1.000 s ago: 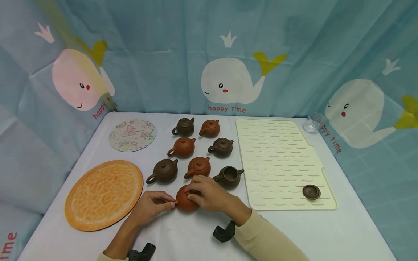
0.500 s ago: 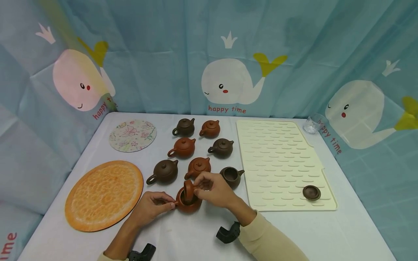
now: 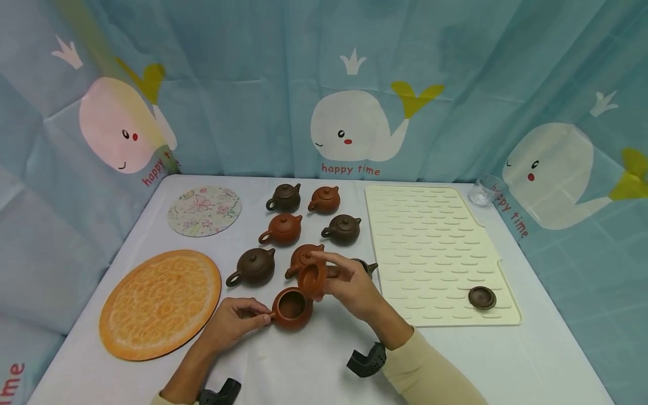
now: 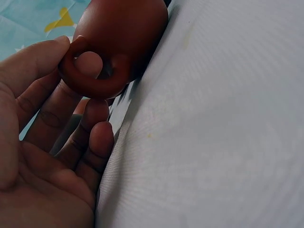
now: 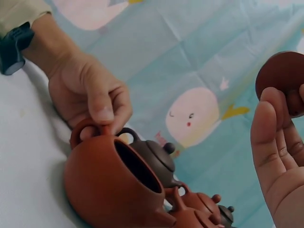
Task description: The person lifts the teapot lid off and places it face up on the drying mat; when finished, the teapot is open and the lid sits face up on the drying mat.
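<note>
A reddish-brown clay teapot (image 3: pixel 292 322) stands uncovered at the table's front middle, its dark inside showing. My left hand (image 3: pixel 234 322) pinches its ring handle (image 4: pixel 90 89) between thumb and fingers. Above and to the right of the opening, my right hand (image 3: pixel 354 284) holds the teapot's lid (image 3: pixel 312 279) by its knob, tilted so the hollow underside faces the head camera. In the right wrist view the lid (image 5: pixel 280 76) is up in the air at my fingertips. Behind my right hand, a dark brown teapot (image 3: pixel 371 268) is mostly hidden.
Several red and dark brown lidded teapots (image 3: pixel 255 266) stand behind the hands. At right, a cream ridged mat (image 3: pixel 425 242) bears a dark lid (image 3: pixel 482 298). A clear cup (image 3: pixel 483 191) stands at the back right. Left are an orange round mat (image 3: pixel 159 306) and a floral round mat (image 3: pixel 205 211).
My right hand has lifted the lid off the red teapot, tipped it over and moved it right. The left hand keeps its hold on the handle.
</note>
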Tool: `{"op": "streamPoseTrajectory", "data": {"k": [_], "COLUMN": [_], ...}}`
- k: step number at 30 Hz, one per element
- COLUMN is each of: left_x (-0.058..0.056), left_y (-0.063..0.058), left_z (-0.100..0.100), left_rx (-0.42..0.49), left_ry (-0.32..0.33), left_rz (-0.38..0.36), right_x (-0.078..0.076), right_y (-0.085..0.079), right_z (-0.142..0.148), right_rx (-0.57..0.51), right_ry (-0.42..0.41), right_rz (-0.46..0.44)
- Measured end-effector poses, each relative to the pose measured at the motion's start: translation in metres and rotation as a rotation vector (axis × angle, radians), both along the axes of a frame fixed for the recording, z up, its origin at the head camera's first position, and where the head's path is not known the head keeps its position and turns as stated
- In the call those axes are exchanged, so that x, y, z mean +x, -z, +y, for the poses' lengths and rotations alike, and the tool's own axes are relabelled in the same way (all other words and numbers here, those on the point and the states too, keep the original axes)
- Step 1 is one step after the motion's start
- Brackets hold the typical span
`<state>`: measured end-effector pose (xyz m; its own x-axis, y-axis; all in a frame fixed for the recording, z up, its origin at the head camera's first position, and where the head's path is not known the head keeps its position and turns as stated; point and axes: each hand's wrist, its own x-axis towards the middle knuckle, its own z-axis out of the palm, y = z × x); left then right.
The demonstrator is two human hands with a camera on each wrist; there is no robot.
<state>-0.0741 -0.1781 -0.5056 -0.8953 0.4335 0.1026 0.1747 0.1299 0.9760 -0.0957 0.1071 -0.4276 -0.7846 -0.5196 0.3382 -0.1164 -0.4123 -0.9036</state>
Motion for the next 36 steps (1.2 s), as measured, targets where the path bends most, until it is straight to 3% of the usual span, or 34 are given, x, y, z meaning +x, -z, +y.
{"op": "streamPoseTrajectory", "data": {"k": [5,8,17,28,36], "left_x": [0.000,0.000,0.000,-0.001,0.000], "left_y": [-0.002,-0.002,-0.002,0.001,0.000], "left_z": [0.001,0.001,0.001,0.001,0.000], "left_rx": [-0.024,-0.027,-0.024,0.007,-0.001], "left_ry": [-0.020,-0.026,-0.022,-0.006,-0.009], "left_rz": [-0.015,-0.020,-0.022,0.000,-0.014], "right_x": [-0.001,-0.002,0.007,0.018,0.030], "right_y": [-0.006,-0.010,-0.022,-0.041,-0.044], "right_z": [0.007,0.012,0.035,0.075,0.108], "right_rx": [-0.168,-0.199,-0.064,0.000,0.068], "right_ry": [-0.113,-0.120,0.015,0.108,0.212], "right_rz": [-0.046,-0.073,-0.072,-0.004,0.009]}}
